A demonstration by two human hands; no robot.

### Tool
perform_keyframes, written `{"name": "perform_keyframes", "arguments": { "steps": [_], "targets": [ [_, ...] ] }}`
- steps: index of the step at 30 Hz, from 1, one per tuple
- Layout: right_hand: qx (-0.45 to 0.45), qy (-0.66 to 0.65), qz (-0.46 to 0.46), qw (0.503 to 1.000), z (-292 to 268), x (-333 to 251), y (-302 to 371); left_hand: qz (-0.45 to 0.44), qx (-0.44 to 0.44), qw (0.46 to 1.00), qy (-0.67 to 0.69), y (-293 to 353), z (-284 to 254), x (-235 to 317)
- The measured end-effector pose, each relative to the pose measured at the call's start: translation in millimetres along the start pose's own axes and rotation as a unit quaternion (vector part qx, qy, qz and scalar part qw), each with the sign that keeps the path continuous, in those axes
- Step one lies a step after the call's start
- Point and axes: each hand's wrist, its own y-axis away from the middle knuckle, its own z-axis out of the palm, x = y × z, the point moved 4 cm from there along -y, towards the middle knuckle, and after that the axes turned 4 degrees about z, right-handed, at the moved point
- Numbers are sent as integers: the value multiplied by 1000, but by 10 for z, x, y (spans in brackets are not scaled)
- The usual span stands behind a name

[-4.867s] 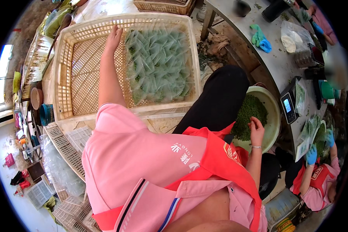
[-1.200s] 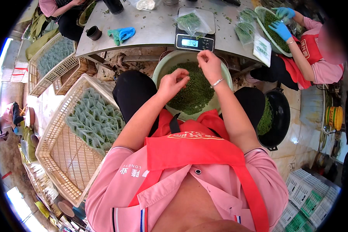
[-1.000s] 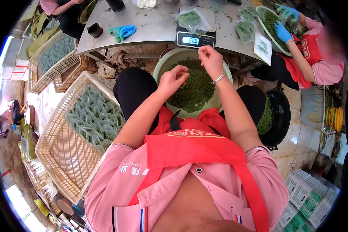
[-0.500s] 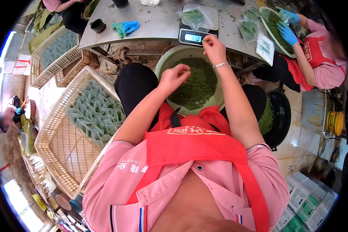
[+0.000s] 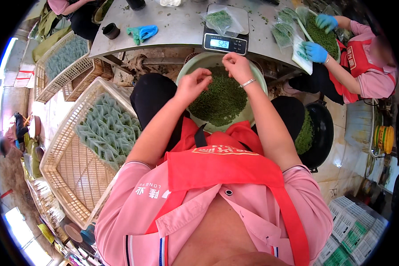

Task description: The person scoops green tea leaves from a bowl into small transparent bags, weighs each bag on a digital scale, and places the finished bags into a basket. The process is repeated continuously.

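Left hand (image 5: 193,86), right hand (image 5: 237,67) curled over basin (image 5: 200,62) — can't tell if grasping; right-hand bump could jostle scale (image 5: 226,44), bag (image 5: 221,21).

Far side: table (image 5: 177,27) of grey sheet metal, smooth, dull sheen, scuffed. On it, scale (image 5: 242,45) with glossy black plastic front; clear thin plastic bag (image 5: 229,23) on top, wrinkled, shiny. Crumpled gloves (image 5: 142,33) to its left, rubbery-looking. Basin (image 5: 191,67), centre: pale green plastic, smooth, slightly glossy; green contents (image 5: 221,103) matt and grainy. Left, crate (image 5: 82,175): tan moulded plastic, openwork, matt; bags (image 5: 108,128) inside filmy, translucent. Right, black tub (image 5: 326,133), smooth with soft gloss; floor tiles (image 5: 330,175) glossy. Near: red apron (image 5: 226,170), smooth matt cloth; pink shirt (image 5: 126,208), soft fabric. Bracelet (image 5: 247,83): shiny, silvery metal.
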Motion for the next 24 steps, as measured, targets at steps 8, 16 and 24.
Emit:
{"name": "perform_keyframes", "arguments": {
  "steps": [8,16,24],
  "targets": [
    [37,-15,15,999,-215,133,34,59,227,965,-115,-737,-1346,131],
    [211,219,-229,925,-126,-433,-131,53,201,935,-286,-597,-967,250],
    [86,481,-220,844,75,-1271,-342,184,222,848,-445,-682,-746,409]
  ]
}}
